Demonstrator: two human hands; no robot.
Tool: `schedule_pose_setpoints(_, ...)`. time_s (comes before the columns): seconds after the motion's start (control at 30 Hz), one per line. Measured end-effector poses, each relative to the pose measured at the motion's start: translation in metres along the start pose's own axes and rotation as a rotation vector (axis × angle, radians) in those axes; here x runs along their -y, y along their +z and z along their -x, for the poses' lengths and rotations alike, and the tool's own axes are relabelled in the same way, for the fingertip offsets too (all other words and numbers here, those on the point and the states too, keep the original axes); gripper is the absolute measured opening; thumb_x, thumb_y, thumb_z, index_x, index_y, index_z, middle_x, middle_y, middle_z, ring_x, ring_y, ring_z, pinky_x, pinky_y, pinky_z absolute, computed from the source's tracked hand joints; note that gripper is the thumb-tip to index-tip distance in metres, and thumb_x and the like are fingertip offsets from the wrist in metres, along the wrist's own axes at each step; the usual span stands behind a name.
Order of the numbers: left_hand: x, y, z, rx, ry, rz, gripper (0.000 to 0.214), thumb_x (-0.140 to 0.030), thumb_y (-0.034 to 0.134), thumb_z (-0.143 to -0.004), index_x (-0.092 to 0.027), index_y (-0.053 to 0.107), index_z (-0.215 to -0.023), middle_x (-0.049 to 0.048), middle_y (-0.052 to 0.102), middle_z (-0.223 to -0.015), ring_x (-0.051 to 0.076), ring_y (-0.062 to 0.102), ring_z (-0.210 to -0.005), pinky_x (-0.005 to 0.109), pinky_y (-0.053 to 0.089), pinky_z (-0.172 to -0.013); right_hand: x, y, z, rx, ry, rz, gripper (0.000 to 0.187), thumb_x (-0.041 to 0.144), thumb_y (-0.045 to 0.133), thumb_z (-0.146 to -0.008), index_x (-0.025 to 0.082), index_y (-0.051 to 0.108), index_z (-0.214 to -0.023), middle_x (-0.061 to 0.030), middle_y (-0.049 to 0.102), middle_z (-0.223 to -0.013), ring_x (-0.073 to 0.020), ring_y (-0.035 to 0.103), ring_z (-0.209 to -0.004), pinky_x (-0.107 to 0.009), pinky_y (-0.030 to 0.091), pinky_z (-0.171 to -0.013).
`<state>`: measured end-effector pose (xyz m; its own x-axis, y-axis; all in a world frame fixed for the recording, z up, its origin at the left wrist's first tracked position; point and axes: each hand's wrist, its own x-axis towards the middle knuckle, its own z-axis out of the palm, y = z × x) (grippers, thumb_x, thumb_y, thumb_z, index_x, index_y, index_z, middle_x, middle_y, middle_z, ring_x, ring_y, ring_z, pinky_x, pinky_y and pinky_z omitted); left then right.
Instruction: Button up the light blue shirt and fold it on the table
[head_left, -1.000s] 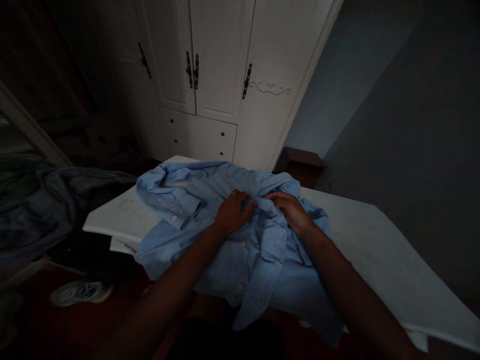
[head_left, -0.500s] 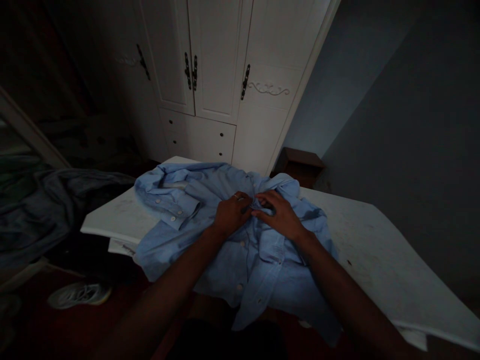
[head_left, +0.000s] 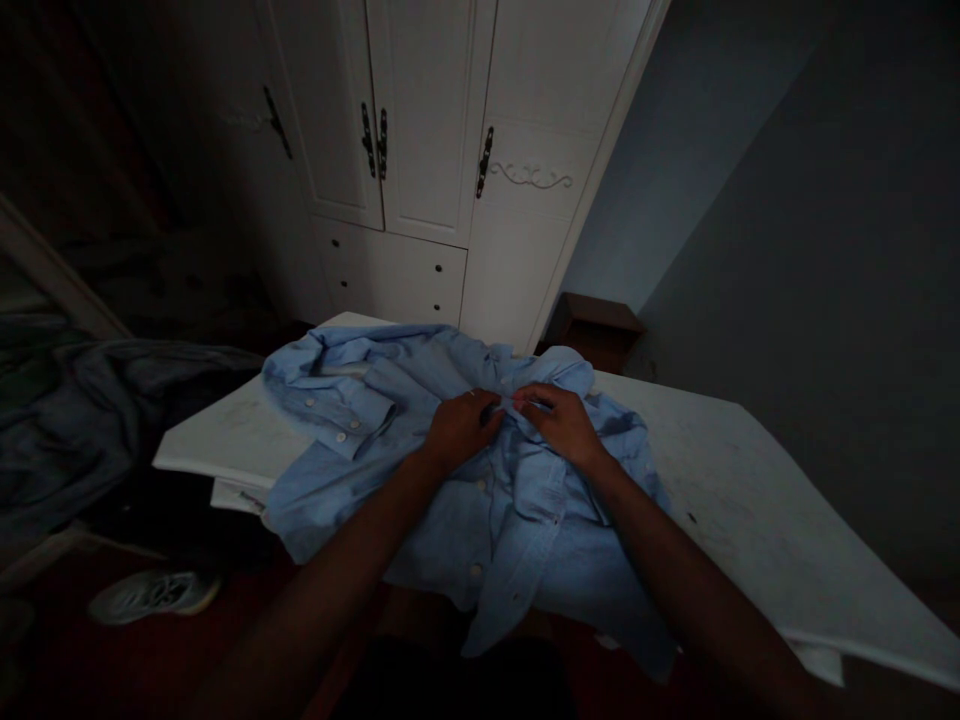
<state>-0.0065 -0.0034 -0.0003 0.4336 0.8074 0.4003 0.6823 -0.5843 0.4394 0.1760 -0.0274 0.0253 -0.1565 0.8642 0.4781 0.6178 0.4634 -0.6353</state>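
A light blue button-up shirt (head_left: 450, 520) lies crumpled on a white table (head_left: 750, 500), its lower part hanging over the near edge. My left hand (head_left: 459, 428), a ring on one finger, pinches the shirt's front fabric near the middle. My right hand (head_left: 561, 424) grips the same fabric right beside it, fingertips almost touching the left ones. A cuffed sleeve (head_left: 330, 412) with buttons lies folded to the left of my hands.
A white wardrobe (head_left: 450, 170) with dark handles and drawers stands behind the table. Dark clothing (head_left: 97, 410) is heaped at the left. A pale shoe (head_left: 150, 592) lies on the red floor. A brown box (head_left: 596, 325) sits by the grey wall at the back.
My right hand slid left to meet my left hand at the shirt's front, and both now pinch the fabric together. The view shifted slightly.
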Motion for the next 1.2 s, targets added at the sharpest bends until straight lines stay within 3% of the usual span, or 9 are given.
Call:
schedule_pose_setpoints(0.1,0.000,-0.001,-0.001,-0.015,-0.014,0.083,0.028,-0.035,0.053,-0.091,-0.020,0.068,-0.110,0.0062,0.072,-0.107,0.021,0.068,-0.097,0.029,0.051,-0.087,0.001,0.003,0.001,-0.028,-0.002,0.026,0.013,0.025,0.057,-0.085,0.020,0.070,-0.086,-0.0039,0.072,-0.088,-0.0200,0.066,-0.084,-0.033,0.051,-0.081)
schedule_pose_setpoints(0.27,0.000,-0.001,-0.003,-0.041,-0.054,0.172,0.028,-0.032,0.056,-0.089,-0.018,0.071,-0.107,0.0071,0.074,-0.105,0.021,0.069,-0.092,0.030,0.051,-0.087,0.006,0.007,0.003,-0.041,-0.146,0.202,0.015,0.022,0.052,-0.090,0.018,0.066,-0.090,-0.0078,0.068,-0.090,-0.0226,0.063,-0.089,-0.037,0.050,-0.084)
schedule_pose_setpoints(0.47,0.002,0.000,-0.004,-0.080,-0.092,0.316,0.025,-0.030,0.055,-0.088,-0.019,0.073,-0.102,0.0048,0.076,-0.095,0.019,0.070,-0.085,0.028,0.052,-0.084,0.004,0.010,0.002,-0.053,-0.252,0.300,0.020,0.030,0.059,-0.090,0.019,0.068,-0.104,-0.0100,0.070,-0.101,-0.0249,0.063,-0.099,-0.040,0.049,-0.091)
schedule_pose_setpoints(0.67,0.002,-0.001,-0.004,-0.054,-0.063,0.407,0.026,-0.030,0.052,-0.090,-0.018,0.073,-0.098,0.0040,0.076,-0.090,0.019,0.069,-0.082,0.028,0.052,-0.080,0.003,0.010,0.000,-0.025,-0.162,0.359,0.016,0.024,0.063,-0.085,0.018,0.072,-0.097,-0.0095,0.073,-0.097,-0.0242,0.067,-0.092,-0.038,0.052,-0.087)
schedule_pose_setpoints(0.87,0.001,0.000,-0.005,-0.052,-0.044,0.336,0.025,-0.028,0.049,-0.091,-0.019,0.072,-0.096,0.0052,0.075,-0.092,0.019,0.068,-0.085,0.028,0.050,-0.081,0.010,0.013,-0.002,-0.020,-0.023,0.380,0.012,0.022,0.064,-0.080,0.021,0.074,-0.087,-0.0073,0.076,-0.094,-0.0248,0.070,-0.090,-0.037,0.053,-0.087)
schedule_pose_setpoints(1.2,0.001,-0.001,-0.005,-0.040,-0.040,0.398,0.027,-0.030,0.048,-0.090,-0.017,0.072,-0.091,0.0048,0.074,-0.086,0.018,0.067,-0.079,0.028,0.049,-0.076,-0.005,0.011,-0.008,0.026,0.176,-0.076,0.017,0.030,0.065,-0.069,0.019,0.073,-0.079,-0.0023,0.075,-0.083,-0.0208,0.070,-0.081,-0.032,0.053,-0.079)
